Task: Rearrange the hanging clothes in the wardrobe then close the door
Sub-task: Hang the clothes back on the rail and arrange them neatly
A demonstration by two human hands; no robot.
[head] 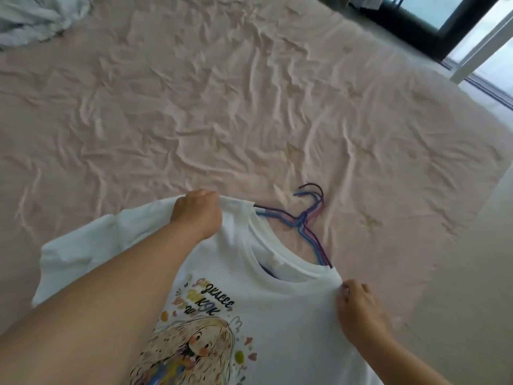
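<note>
A white T-shirt [266, 295] with a colourful cartoon print lies spread on the bed near me. My left hand [198, 213] grips its left shoulder seam. At the right shoulder, my right hand [358, 309] pinches the fabric. Several thin hangers [306, 218] in blue, pink and purple lie bunched together, their hooks on the sheet beyond the collar and their lower parts hidden inside the neck opening. No wardrobe is in view.
A wrinkled pale pink sheet [222, 107] covers the bed. A crumpled light cloth [36, 18] lies at the far left corner. Grey floor [472, 287] runs along the right, with a dark-framed glass door [458, 29] at the top right.
</note>
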